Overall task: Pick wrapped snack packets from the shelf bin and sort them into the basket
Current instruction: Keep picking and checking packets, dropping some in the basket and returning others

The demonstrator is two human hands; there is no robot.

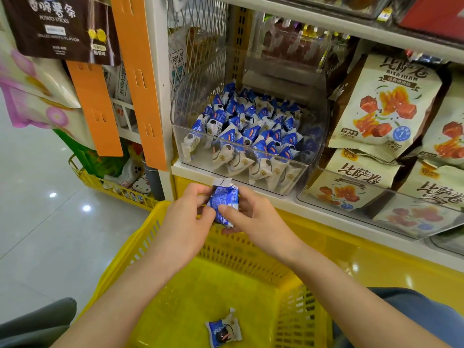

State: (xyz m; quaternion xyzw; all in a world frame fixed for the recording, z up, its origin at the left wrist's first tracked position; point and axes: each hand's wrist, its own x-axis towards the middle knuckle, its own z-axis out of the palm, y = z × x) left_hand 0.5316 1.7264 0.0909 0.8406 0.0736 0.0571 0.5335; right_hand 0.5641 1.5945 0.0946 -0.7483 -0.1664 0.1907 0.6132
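A single blue-and-white snack packet is pinched between the curled fingers of the left hand and the thumb and fingers of the right hand, so that both hands are closed on the same wrapper, one at each side of it. The packet is held upright, with its crimped end uppermost, just below the front edge of the shelf and above the far rim of the yellow basket; it has not yet been released. Further out, one packet in the basket is seen lying flat on the basket floor near its close edge, and no other packet can be made out there. On the shelf, the clear bin is seen to be well filled with heaped packets of the same kind, beside larger snack bags to its right. The task is therefore judged to be at an early stage: one packet has been placed, a second is in hand and about to be dropped, and most of the stock is left to be picked.
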